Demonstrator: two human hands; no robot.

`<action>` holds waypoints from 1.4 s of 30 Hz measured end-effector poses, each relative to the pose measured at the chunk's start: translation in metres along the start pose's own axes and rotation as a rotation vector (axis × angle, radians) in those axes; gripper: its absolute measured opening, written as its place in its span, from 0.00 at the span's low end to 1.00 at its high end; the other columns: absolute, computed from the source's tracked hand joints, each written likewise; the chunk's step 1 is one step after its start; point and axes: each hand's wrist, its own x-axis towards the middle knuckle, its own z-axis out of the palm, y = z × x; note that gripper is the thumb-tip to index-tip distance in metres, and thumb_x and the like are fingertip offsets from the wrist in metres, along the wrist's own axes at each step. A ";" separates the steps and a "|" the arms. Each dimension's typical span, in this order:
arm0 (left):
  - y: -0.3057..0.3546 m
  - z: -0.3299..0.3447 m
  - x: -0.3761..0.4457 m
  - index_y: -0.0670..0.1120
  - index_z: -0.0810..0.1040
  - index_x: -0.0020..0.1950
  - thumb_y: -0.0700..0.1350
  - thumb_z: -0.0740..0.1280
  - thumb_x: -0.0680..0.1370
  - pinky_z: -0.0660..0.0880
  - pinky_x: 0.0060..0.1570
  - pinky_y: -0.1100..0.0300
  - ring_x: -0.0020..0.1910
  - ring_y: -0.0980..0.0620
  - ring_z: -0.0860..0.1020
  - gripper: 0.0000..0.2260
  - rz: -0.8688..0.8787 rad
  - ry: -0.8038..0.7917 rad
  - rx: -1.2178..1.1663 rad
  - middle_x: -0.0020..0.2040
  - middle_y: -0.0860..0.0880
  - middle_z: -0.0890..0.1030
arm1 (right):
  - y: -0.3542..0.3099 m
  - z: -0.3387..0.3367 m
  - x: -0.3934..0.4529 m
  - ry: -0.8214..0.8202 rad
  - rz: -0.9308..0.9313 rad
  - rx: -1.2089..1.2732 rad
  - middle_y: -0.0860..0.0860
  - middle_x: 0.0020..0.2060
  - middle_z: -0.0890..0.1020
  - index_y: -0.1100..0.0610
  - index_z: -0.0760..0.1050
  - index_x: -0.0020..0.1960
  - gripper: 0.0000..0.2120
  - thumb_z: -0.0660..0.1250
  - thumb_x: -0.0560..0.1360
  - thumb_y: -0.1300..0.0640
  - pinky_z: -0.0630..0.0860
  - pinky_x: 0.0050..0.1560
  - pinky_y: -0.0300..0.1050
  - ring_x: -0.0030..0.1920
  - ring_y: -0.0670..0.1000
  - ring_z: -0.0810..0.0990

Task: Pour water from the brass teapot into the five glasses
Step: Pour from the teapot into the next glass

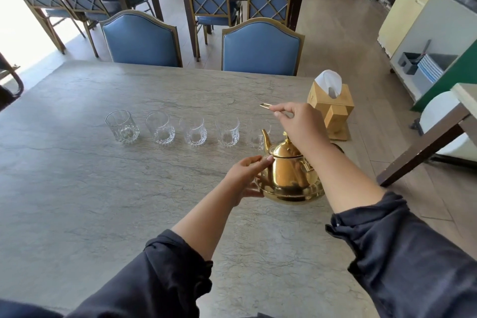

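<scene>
A shiny brass teapot [289,175] stands on the grey stone table [77,188], its spout pointing away toward the glasses. My left hand [247,175] cups the pot's left side. My right hand [296,121] is above the lid and pinches the thin brass handle [265,106], which is raised over the pot. Several clear cut-pattern glasses stand in a row beyond the pot, from the leftmost glass [122,126] to the rightmost glass [256,137], which sits just behind the spout. All look empty.
A wooden tissue holder [331,108] stands at the table's right edge, just beyond my right hand. Two blue chairs [260,46] face the far edge. Another table corner [438,124] is at the right, across a floor gap.
</scene>
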 end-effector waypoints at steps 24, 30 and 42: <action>0.009 -0.102 -0.006 0.49 0.73 0.73 0.57 0.73 0.74 0.84 0.47 0.47 0.50 0.42 0.85 0.30 0.055 -0.053 -0.039 0.56 0.41 0.84 | -0.086 0.044 0.017 -0.014 0.021 -0.052 0.46 0.39 0.82 0.48 0.81 0.60 0.12 0.64 0.80 0.56 0.63 0.19 0.30 0.22 0.44 0.66; 0.009 -0.105 -0.004 0.49 0.76 0.71 0.58 0.71 0.75 0.84 0.47 0.48 0.48 0.42 0.86 0.26 0.049 -0.055 -0.049 0.54 0.43 0.84 | -0.092 0.049 0.033 -0.083 -0.002 -0.139 0.52 0.59 0.83 0.49 0.81 0.61 0.12 0.64 0.80 0.56 0.72 0.34 0.37 0.35 0.45 0.78; 0.009 -0.107 -0.002 0.50 0.74 0.71 0.58 0.71 0.75 0.84 0.46 0.48 0.43 0.44 0.86 0.27 0.031 -0.057 -0.049 0.55 0.42 0.81 | -0.094 0.057 0.043 -0.143 0.013 -0.226 0.52 0.61 0.82 0.49 0.81 0.61 0.12 0.63 0.80 0.54 0.76 0.53 0.46 0.57 0.54 0.80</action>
